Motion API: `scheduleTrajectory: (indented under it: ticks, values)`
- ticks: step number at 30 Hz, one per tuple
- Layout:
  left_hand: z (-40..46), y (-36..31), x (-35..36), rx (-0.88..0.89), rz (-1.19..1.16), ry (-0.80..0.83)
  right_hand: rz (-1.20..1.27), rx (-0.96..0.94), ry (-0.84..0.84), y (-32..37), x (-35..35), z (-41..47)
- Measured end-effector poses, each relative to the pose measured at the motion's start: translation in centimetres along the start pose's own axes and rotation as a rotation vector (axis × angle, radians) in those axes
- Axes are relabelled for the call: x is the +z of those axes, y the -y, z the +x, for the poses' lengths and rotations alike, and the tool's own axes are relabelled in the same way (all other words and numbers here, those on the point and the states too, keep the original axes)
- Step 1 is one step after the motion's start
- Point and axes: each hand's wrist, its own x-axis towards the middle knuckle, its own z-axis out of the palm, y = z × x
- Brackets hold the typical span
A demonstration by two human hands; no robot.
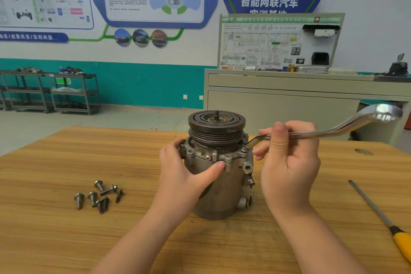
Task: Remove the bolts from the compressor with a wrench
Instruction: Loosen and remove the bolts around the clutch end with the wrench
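Steel wrench (311, 133) gripped by right hand (289, 162), seemingly on bolt; left hand (189, 173) grips compressor (222, 196) mid-table.

Glossy metal wrench (333, 132), dull grey metal compressor (219, 184), grained wooden table (89, 240)

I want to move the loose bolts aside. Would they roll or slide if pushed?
The bolts look like solid metal, so probably stiff and heavy for their size. Lying on their sides on the smooth wooden table, they would likely roll in curves, since the wide heads outsize the shanks.
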Motion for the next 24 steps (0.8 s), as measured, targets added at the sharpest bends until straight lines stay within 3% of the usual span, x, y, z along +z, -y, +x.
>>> scheduleTrajectory:
  ticks: [6,9,11,14,18,21,24]
  values:
    - [-0.2,0.2,-0.2,0.018,0.003,0.007,-0.301,-0.352,0.103,0.4,1.3,-1.7]
    - [-0.3,0.1,-0.3,0.015,-0.005,0.021,-0.249,-0.367,0.106,0.5,1.7,-2.4]
    - [-0.3,-0.1,-0.3,0.012,0.010,0.014,0.022,-0.174,-0.013,0.7,1.6,-2.3]
    - [-0.3,-0.3,-0.2,-0.013,0.015,0.018,0.284,0.334,-0.341,0.1,1.1,-0.8]
    - [-0.3,-0.2,-0.1,-0.013,0.021,0.012,0.649,0.921,-0.355,-2.4,-0.3,1.5]
    - [-0.3,-0.1,-0.1,-0.012,0.019,0.017,0.740,0.949,-0.371,-2.7,-0.8,2.2]
    - [-0.2,-0.1,-0.1,-0.017,0.012,0.022,0.495,0.709,-0.318,-1.7,-0.8,2.1]
